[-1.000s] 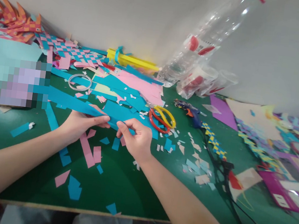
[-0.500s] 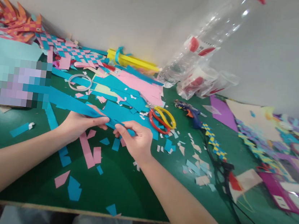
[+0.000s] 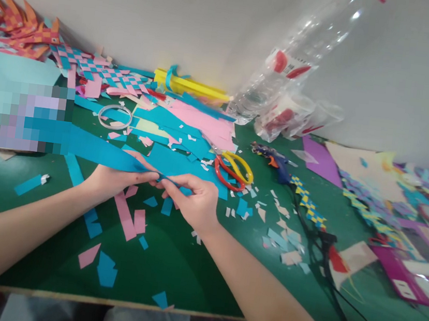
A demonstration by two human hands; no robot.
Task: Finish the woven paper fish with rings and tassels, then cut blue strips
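Both my hands hold a long blue paper strip (image 3: pixel 94 147) that runs off to the left over the green table (image 3: pixel 170 264). My left hand (image 3: pixel 118 180) pinches it from below with closed fingers. My right hand (image 3: pixel 193 202) pinches the strip's right end, fingertips touching the left hand's. Pink and blue paper scraps (image 3: pixel 127 217) lie under and around my hands.
Red-and-yellow scissors (image 3: pixel 232 170) lie just right of my hands, a glue gun (image 3: pixel 276 163) with a black cord beyond. A clear plastic bottle (image 3: pixel 288 70) leans on the wall. Woven paper pieces (image 3: pixel 96 70), a tape ring (image 3: pixel 115 116) and purple sheets (image 3: pixel 402 256) surround.
My two hands have drawn together along the blue strip until the fingertips meet; the strip has lifted slightly on the left.
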